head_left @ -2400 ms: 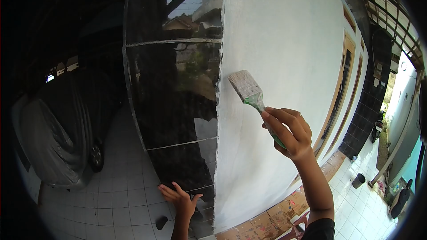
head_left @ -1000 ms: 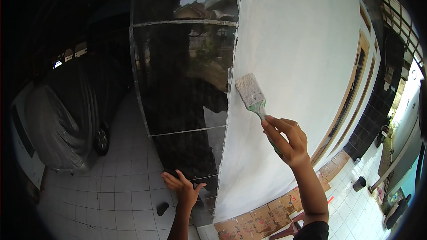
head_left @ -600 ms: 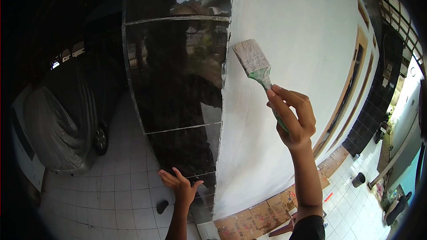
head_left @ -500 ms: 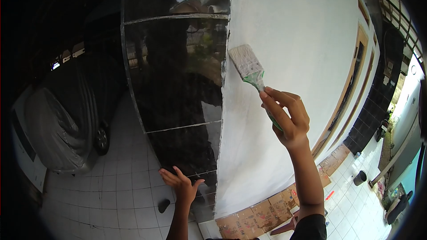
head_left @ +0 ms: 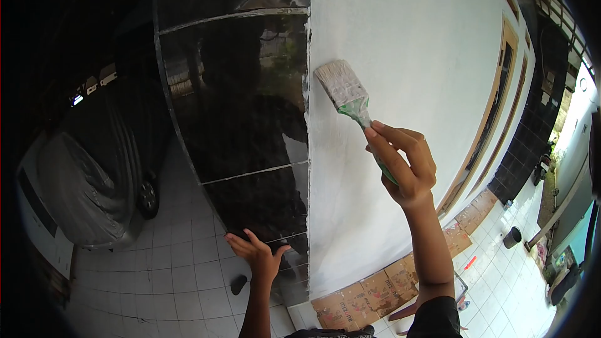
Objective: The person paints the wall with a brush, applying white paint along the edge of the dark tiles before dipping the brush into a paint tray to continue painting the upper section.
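Note:
My right hand (head_left: 410,163) is closed round the green handle of a paintbrush (head_left: 343,87), whose bristles and ferrule are coated in whitish paint. The bristle tips meet the white wall (head_left: 400,44) close to its left edge, where it borders black glossy tiles (head_left: 244,106). Low on the tiled column, my left hand (head_left: 256,255) rests with its fingers spread against the dark surface. A pale, uneven paint line runs down the corner between tile and wall.
Flattened cardboard (head_left: 369,300) covers the floor along the wall's foot. To the right stand a dark bucket (head_left: 512,238) and a red-handled tool (head_left: 470,263) on white floor tiles. A covered car (head_left: 94,181) is parked at left. Wood-framed windows (head_left: 488,119) are set in the wall.
The view has shifted a little, so the column and wall edge appear further left. The brush tip sits slightly further left in view; my left hand stays on the tiles.

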`<state>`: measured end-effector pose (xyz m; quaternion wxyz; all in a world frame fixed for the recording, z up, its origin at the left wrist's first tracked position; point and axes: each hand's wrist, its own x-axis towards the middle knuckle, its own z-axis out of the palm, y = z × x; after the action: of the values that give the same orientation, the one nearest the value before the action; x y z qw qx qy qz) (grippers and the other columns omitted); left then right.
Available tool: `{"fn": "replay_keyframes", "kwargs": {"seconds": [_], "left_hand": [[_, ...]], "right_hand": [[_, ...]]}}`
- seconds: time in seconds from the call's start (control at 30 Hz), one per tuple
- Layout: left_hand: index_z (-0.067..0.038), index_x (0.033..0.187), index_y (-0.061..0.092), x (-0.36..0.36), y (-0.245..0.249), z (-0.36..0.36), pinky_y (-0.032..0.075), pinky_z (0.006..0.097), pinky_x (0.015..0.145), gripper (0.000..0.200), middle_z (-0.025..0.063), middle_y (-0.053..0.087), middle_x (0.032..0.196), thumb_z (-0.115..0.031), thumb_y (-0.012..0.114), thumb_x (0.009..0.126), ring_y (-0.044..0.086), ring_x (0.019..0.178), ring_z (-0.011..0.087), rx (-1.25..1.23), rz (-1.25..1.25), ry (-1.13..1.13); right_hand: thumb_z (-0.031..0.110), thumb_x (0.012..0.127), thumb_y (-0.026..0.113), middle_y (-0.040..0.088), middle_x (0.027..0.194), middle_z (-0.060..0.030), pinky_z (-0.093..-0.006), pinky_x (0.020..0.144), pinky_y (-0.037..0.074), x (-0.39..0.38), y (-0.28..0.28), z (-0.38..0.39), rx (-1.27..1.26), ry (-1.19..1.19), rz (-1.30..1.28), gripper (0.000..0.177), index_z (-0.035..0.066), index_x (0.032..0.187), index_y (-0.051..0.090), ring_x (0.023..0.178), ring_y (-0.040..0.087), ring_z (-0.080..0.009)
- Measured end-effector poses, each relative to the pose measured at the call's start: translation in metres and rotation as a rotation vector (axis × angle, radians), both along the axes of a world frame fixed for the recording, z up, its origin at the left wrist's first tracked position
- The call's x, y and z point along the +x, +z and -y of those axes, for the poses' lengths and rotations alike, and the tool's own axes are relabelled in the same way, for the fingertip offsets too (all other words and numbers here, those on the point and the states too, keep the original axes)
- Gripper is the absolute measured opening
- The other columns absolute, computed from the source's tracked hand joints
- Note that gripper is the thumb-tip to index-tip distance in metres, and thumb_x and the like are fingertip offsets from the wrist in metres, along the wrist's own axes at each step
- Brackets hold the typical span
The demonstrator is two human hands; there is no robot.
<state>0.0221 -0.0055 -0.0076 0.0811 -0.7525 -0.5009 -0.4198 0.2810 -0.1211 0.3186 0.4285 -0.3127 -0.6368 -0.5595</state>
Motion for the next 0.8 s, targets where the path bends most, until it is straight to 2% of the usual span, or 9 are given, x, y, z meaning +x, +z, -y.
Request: {"fn": "replay_keyframes", "kwargs": {"seconds": [0.07,0.27,0.53,0.67,0.73,0.8], "left_hand": [[-0.002,0.155,-0.02,0.002,0.0,-0.006,0.006,0.0787,0.104,0.144,0.0418,-0.035,0.148,-0.065,0.078,0.071,-0.019,0.14,0.0653,0.006,-0.001,-0.003],[-0.002,0.155,-0.021,-0.001,-0.001,-0.004,0.005,0.0785,0.105,0.144,0.0411,-0.037,0.148,-0.067,0.077,0.071,-0.02,0.14,0.0651,-0.007,0.0,0.007],[-0.005,0.153,-0.026,0.001,0.0,-0.004,0.0,0.0776,0.106,0.148,0.0409,-0.04,0.146,-0.067,0.078,0.068,-0.027,0.139,0.0616,-0.042,-0.002,0.015],[-0.004,0.153,-0.026,-0.001,-0.002,-0.005,0.0,0.0779,0.106,0.148,0.0412,-0.04,0.145,-0.068,0.078,0.068,-0.028,0.139,0.0612,-0.054,-0.014,0.02],[-0.004,0.154,-0.023,0.0,-0.001,-0.003,0.004,0.0784,0.105,0.145,0.0404,-0.038,0.147,-0.063,0.079,0.071,-0.022,0.139,0.0646,-0.022,0.006,-0.007],[-0.004,0.154,-0.023,0.0,-0.001,-0.002,0.004,0.0784,0.105,0.145,0.0402,-0.038,0.147,-0.063,0.08,0.071,-0.022,0.139,0.0645,-0.024,0.01,-0.001]], "right_hand": [[-0.004,0.07,0.081,0.07,0.106,-0.0083,-0.0255,0.06,0.056,0.0,-0.012,-0.004,-0.038,0.008,-0.014,0.039,0.002,0.108,0.074,0.079,0.067,-0.018],[-0.002,0.068,0.084,0.07,0.104,-0.006,-0.0262,0.059,0.056,-0.001,-0.094,0.016,-0.173,0.004,-0.081,0.039,0.005,0.105,0.076,0.077,0.068,-0.0177],[-0.005,0.067,0.083,0.07,0.104,-0.0079,-0.0275,0.063,0.055,-0.008,-0.063,0.009,-0.041,-0.003,-0.155,0.042,0.003,0.107,0.074,0.079,0.068,-0.0194],[-0.008,0.065,0.08,0.07,0.103,-0.0087,-0.0287,0.067,0.056,-0.008,-0.091,0.007,-0.154,0.033,-0.234,0.045,0.002,0.108,0.074,0.081,0.069,-0.0211],[-0.007,0.063,0.08,0.071,0.102,-0.0087,-0.0289,0.067,0.056,-0.011,-0.107,0.015,-0.163,0.061,-0.259,0.046,0.002,0.107,0.074,0.08,0.069,-0.0211],[-0.007,0.062,0.081,0.071,0.102,-0.0088,-0.0286,0.066,0.056,-0.012,-0.107,0.02,-0.169,0.067,-0.263,0.046,0.002,0.107,0.075,0.079,0.069,-0.0211]]}}
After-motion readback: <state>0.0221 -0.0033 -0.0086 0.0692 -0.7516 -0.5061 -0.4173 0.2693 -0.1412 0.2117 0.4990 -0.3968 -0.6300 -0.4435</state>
